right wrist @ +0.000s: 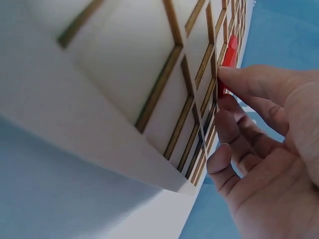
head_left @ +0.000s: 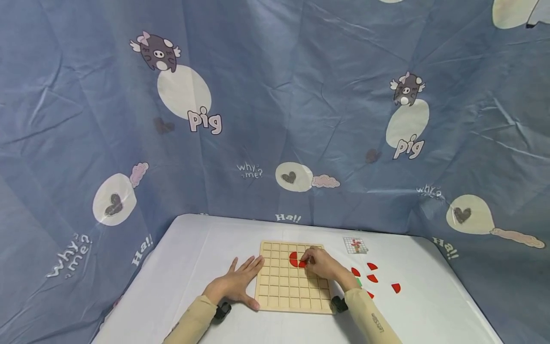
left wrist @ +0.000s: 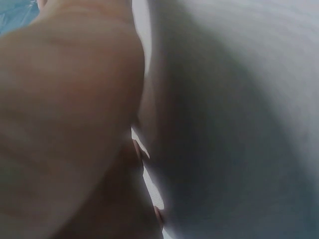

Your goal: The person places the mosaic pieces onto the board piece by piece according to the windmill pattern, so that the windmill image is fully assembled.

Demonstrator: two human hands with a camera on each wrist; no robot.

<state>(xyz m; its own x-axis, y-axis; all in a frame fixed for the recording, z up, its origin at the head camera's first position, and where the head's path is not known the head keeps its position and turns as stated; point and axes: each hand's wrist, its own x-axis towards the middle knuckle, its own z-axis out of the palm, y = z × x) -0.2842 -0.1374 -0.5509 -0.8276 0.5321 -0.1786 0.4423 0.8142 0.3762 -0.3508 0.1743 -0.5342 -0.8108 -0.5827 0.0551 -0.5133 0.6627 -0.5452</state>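
Note:
A square wooden grid board (head_left: pixel 279 302) lies on the white table. My left hand (head_left: pixel 235 285) rests with straight, spread fingers along its left edge; in the left wrist view the palm side (left wrist: pixel 65 99) fills much of the picture. Over the upper right cells, my right hand (head_left: pixel 322 264) pinches a red quarter-circle piece (head_left: pixel 302 264) between thumb and fingers, low at the board. Two more red quarter-circle pieces (head_left: pixel 293 263) sit in cells just left of it. The right wrist view shows thumb and fingertips on red (right wrist: pixel 231 57) at the grid, partly covering it.
Right of the board are several loose red quarter-circle pieces (head_left: pixel 372 278) and a green piece (head_left: pixel 358 282), partly behind the right forearm. A small gridded picture card (head_left: pixel 355 245) lies further back. Behind the table hangs a blue printed curtain (head_left: pixel 258 134).

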